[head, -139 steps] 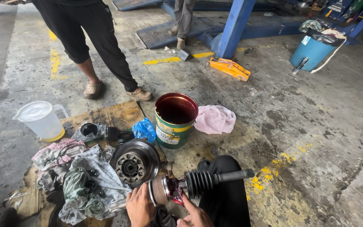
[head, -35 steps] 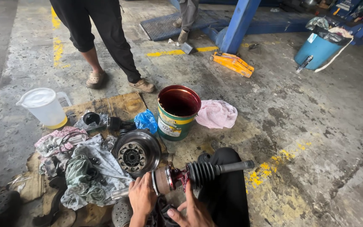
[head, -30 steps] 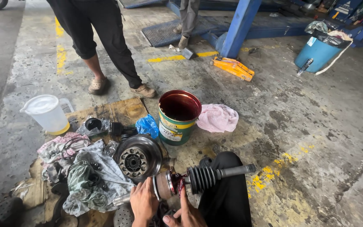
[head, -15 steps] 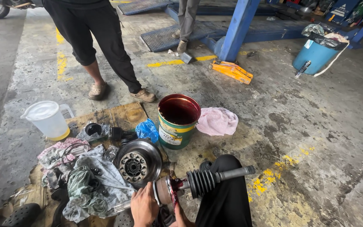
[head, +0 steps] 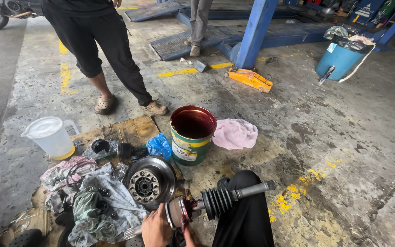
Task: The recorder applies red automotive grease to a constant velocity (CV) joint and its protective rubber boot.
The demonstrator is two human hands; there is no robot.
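Note:
A drive axle shaft (head: 248, 190) with a black ribbed rubber boot (head: 216, 201) lies across my black-trousered knee (head: 245, 219). My left hand (head: 157, 228) grips the metal joint end (head: 175, 213) of the shaft at the bottom of the view. My right hand (head: 189, 234) touches the greasy red inside of the joint, mostly cut off by the frame edge. A brake disc with hub (head: 149, 183) lies just left of the joint.
A green bucket of dark red fluid (head: 192, 135) stands ahead, a pink rag (head: 235, 133) beside it. Rags (head: 92, 206), a blue bag (head: 159, 145), a white jug (head: 51, 137) and cardboard (head: 124, 130) lie left. A person's legs (head: 110, 59) stand beyond. Orange jack (head: 250, 79), blue post (head: 254, 32), blue bin (head: 341, 59).
The view has tilted up and shifted slightly. My hands have dropped lower in frame while staying on the joint end; the shaft stays across my knee.

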